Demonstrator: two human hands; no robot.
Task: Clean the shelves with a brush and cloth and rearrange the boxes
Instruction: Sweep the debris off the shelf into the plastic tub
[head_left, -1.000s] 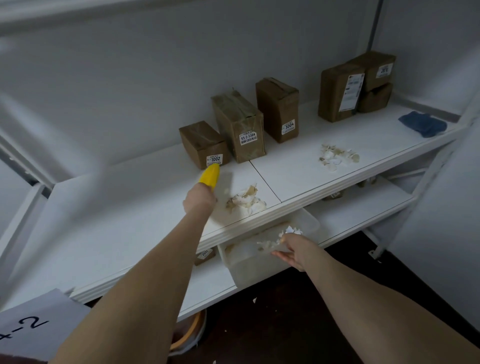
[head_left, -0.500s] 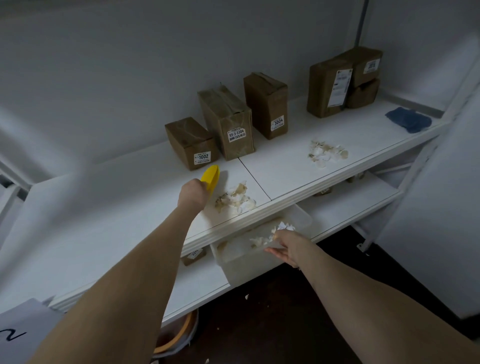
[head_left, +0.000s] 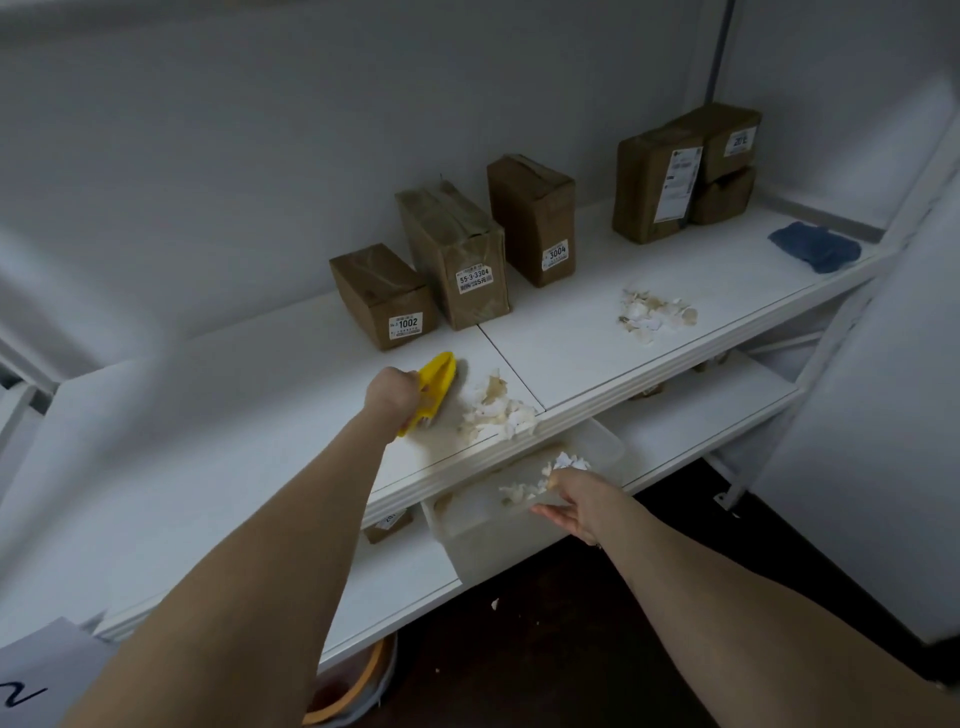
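My left hand (head_left: 390, 392) grips a yellow brush (head_left: 434, 384) on the white shelf (head_left: 234, 415), its bristles just left of a pile of torn paper scraps (head_left: 496, 408) near the shelf's front edge. My right hand (head_left: 576, 501) holds a clear plastic bin (head_left: 493, 530) below that edge; a few scraps lie in it. A second scrap pile (head_left: 654, 314) lies further right. Brown boxes stand along the wall: 1002 (head_left: 382, 296), 55-3-3304 (head_left: 454, 254), 3004 (head_left: 532, 218), and a stacked group (head_left: 680, 171). A blue cloth (head_left: 813, 247) lies at the shelf's right end.
A lower white shelf (head_left: 691, 421) runs beneath, with a small box (head_left: 387, 525) partly hidden under the upper one. A round container (head_left: 353, 691) sits on the dark floor. A white upright panel (head_left: 857, 441) closes the right side. A paper sheet (head_left: 31, 680) is at bottom left.
My left hand has drawn the brush down towards the front edge, nearer the scrap pile, and the pile has shifted to the edge. The bin stays under the edge in my right hand.
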